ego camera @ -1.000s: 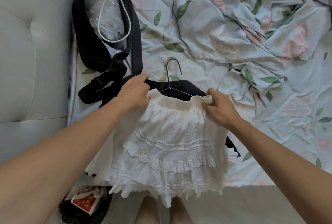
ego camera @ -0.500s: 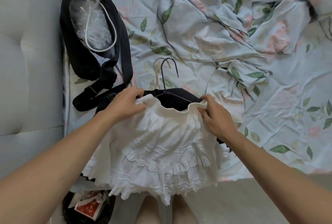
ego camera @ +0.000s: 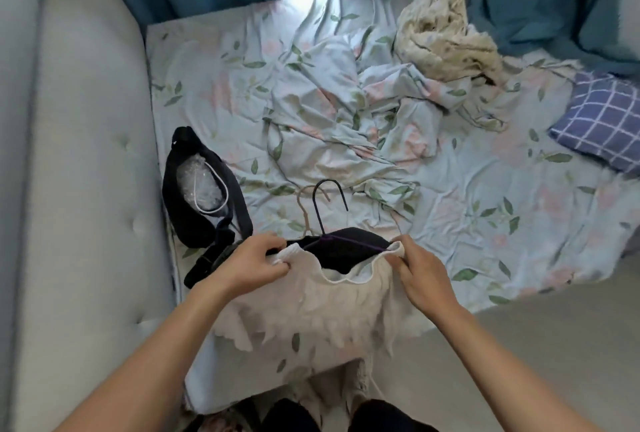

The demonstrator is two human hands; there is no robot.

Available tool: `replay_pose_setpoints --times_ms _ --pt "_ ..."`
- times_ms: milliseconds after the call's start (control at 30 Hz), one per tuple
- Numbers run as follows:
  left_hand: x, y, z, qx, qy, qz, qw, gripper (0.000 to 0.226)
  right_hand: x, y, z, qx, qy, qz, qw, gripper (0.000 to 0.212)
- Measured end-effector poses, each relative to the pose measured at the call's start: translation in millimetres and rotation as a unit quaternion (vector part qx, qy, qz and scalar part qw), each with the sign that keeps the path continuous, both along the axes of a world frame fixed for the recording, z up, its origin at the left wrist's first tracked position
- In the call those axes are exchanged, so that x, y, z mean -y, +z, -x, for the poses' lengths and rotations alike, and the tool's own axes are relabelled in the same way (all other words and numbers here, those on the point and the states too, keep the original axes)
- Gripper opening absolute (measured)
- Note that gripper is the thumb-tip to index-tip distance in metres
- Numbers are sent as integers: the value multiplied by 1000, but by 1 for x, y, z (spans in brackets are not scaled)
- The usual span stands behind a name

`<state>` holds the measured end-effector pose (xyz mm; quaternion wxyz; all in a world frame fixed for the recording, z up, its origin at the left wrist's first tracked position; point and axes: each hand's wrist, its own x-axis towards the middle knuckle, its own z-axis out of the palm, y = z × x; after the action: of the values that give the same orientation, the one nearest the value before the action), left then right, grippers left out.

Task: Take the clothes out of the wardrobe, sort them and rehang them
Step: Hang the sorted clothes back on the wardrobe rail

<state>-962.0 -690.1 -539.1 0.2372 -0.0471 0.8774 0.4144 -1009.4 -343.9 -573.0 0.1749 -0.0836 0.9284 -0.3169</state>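
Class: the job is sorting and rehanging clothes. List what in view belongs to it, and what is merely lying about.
Job: white skirt, held by left hand and right hand; black garment; dark hanger; beige hanger.

Lying about: black bag; checked pillow; cream blanket.

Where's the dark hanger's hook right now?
Head view, centre: the dark hanger hook lies on the floral sheet, just beyond the white skirt, beside the black bag.

White ruffled skirt (ego camera: 311,307) flat at bed edge, waistband open over black garment (ego camera: 346,251) on dark hanger (ego camera: 325,203).
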Motion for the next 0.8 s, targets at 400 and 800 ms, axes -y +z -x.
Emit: replay_pose_setpoints --times_ms 400,800 --pt "-113 213 -28 -77 -279 -148 946 40 -108 202 -157 -101 -248 113 957 24" --pt "-264 268 -125 -182 -453 -198 850 35 -166 260 -349 -257 -582 -85 767 46"
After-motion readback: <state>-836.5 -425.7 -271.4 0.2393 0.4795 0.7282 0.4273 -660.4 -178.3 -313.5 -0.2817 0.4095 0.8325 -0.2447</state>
